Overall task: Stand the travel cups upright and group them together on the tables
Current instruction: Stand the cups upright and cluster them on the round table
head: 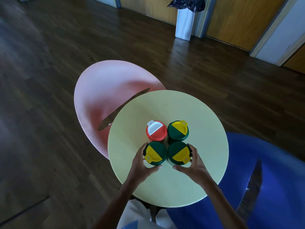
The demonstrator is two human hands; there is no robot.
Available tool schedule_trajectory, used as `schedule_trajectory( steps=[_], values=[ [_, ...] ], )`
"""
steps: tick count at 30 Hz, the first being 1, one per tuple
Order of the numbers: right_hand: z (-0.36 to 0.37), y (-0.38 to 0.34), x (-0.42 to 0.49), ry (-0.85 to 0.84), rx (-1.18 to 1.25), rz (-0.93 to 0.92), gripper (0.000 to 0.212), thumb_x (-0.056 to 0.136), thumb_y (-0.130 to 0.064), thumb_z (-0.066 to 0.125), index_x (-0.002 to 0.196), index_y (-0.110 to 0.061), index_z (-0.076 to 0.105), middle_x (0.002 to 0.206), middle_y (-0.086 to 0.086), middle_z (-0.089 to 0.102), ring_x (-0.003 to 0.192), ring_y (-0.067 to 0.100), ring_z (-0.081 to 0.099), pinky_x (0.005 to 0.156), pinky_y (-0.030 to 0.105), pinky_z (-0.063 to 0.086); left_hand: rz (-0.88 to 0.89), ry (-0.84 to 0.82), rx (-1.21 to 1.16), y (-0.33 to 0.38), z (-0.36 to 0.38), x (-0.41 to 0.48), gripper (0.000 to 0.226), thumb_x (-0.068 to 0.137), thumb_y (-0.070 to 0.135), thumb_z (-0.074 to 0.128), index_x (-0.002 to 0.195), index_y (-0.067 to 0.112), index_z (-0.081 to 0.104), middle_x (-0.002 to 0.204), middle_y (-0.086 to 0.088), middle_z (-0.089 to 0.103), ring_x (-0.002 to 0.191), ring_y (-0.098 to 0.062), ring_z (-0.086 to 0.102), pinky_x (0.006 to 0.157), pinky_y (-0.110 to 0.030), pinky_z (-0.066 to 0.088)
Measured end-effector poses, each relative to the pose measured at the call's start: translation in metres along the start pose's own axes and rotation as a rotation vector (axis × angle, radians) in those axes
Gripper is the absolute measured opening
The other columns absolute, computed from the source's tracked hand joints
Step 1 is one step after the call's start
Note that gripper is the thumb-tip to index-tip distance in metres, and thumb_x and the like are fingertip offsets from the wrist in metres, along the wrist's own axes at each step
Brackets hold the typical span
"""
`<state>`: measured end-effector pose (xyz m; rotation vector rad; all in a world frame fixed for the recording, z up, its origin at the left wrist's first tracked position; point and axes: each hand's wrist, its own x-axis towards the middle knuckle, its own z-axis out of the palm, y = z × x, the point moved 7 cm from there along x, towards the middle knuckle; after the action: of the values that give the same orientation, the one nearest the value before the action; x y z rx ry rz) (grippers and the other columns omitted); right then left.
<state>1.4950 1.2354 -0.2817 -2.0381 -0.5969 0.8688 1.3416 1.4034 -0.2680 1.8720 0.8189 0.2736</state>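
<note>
Several travel cups stand upright in a tight square on the round pale-yellow table (194,113). At the back are a red cup with a white lid flap (156,131) and a green cup with a yellow flap (177,131). In front stand two more green-and-yellow cups, the front left cup (155,153) and the front right cup (179,153). My left hand (142,164) wraps around the front left cup's left side. My right hand (193,162) curls around the front right cup's right side.
A pink chair (105,90) stands behind the table to the left, and a blue chair (267,176) sits at the right. Dark wooden floor surrounds them. A white bin with a dark bag (184,22) stands by the wooden doors at the back.
</note>
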Motion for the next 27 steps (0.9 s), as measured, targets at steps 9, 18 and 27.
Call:
schedule_trajectory(
  steps=[9,18,27],
  values=[
    [-0.0037,-0.0017,0.0055,-0.031,-0.023,0.014,0.101,0.052,-0.051,0.077,0.137,-0.031,0.028,0.131,-0.004,0.044,0.121,0.018,0.045,0.103,0.041,0.046,-0.019,0.072,-0.031,-0.0027,0.0014,-0.0015,0.091,0.061,0.021,0.088,0.137,0.020,0.037,0.123,0.016,0.047,0.112,0.019,0.041,0.077,-0.001,0.043],
    [-0.0049,-0.0021,0.0026,-0.030,-0.033,0.022,0.105,0.050,-0.054,0.077,0.140,-0.029,0.027,0.135,-0.003,0.041,0.123,0.017,0.044,0.103,0.040,0.046,0.005,0.026,0.009,-0.0008,0.0002,-0.0023,0.088,0.062,0.029,0.086,0.129,0.042,0.029,0.127,0.021,0.046,0.116,0.011,0.043,0.081,-0.001,0.041],
    [-0.0069,-0.0055,0.0012,-0.040,-0.067,0.004,0.103,0.063,-0.036,0.083,0.144,-0.028,0.020,0.144,0.001,0.033,0.127,0.017,0.039,0.106,0.038,0.043,0.045,-0.004,0.049,-0.0003,-0.0008,-0.0014,0.094,0.063,0.037,0.085,0.137,0.032,0.029,0.129,0.021,0.043,0.118,0.005,0.043,0.087,0.000,0.036]
  ],
)
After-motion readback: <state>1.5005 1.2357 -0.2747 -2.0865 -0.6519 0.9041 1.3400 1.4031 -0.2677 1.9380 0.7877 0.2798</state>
